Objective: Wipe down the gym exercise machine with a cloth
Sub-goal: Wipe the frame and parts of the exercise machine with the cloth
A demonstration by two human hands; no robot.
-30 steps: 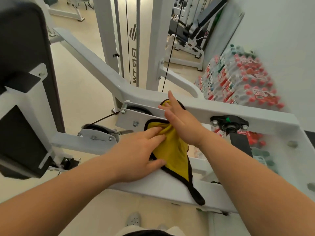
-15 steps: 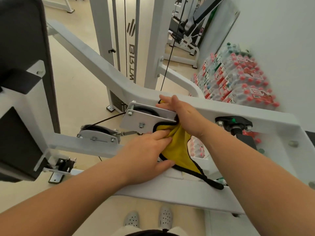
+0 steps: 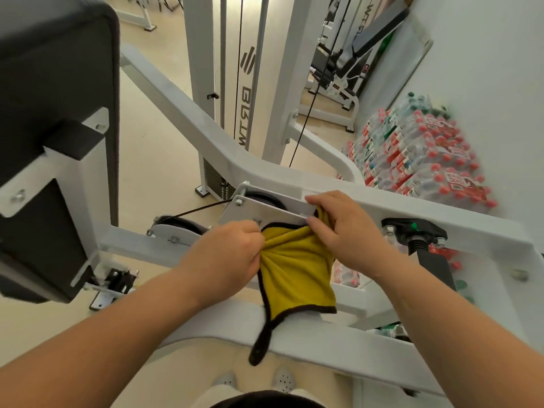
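Both hands have tightened since half a second ago. On the left hand point(image 3: 226, 254), the fingers point(image 3: 250, 231) that lay flat on the yellow cloth point(image 3: 297, 269) now curl in and pinch a gather of its left edge, so folds fan out from the grip. The right hand point(image 3: 347, 228) has its fingers curled round the right end of the white pulley bracket point(image 3: 262, 210), and they pinch the cloth's top corner against that plate.

From the two grips the cloth hangs down between the hands. Its black-trimmed lower hem drapes over the lower bar point(image 3: 309, 343) of the white machine frame point(image 3: 441, 213), with one dark corner dangling past it.

A black pulley wheel point(image 3: 266, 198) sits behind the bracket, and a thin cable point(image 3: 200, 209) runs left from it to a second pulley point(image 3: 179, 225). A black adjustment knob point(image 3: 412, 228) stands on the frame just right of the right wrist. The black pad point(image 3: 53, 113) fills the left side. Shrink-wrapped water bottles point(image 3: 418, 160) are stacked against the wall. Pale shoes point(image 3: 282, 378) show on the floor below.
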